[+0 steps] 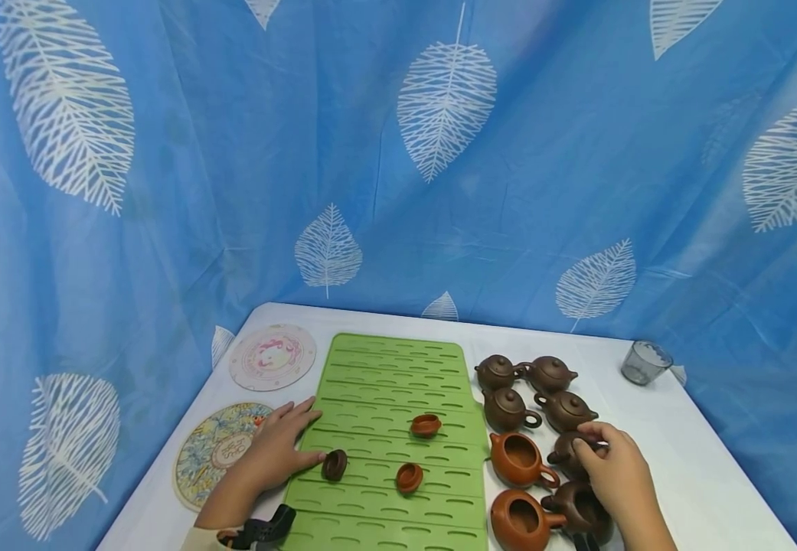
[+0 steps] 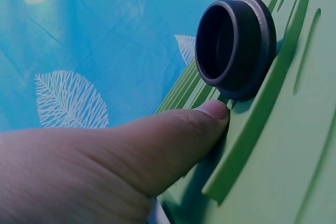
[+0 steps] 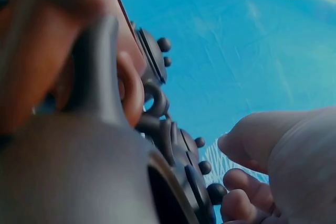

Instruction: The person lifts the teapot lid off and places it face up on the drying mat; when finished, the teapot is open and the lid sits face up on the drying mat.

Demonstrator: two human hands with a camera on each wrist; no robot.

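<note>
My left hand (image 1: 276, 451) rests spread at the left edge of a green ridged mat (image 1: 398, 360). Its thumb tip is right at a dark brown teapot lid (image 1: 334, 464) standing on its side, hollow face showing in the left wrist view. Two reddish lids, one farther back (image 1: 426, 425) and one nearer (image 1: 409, 478), lie upturned on the mat. My right hand (image 1: 615, 467) is over a dark brown teapot (image 1: 566, 457). In the right wrist view its bent fingertips are close beside a lid knob (image 3: 216, 193), with the thumb standing apart from it.
Several lidded dark teapots (image 1: 508, 409) stand behind my right hand. Lidless pots, two reddish ones (image 1: 520, 520) and a dark one (image 1: 587, 513), stand nearer. Two round patterned mats (image 1: 272, 357) lie at left. A clear glass (image 1: 646, 363) is at the far right corner.
</note>
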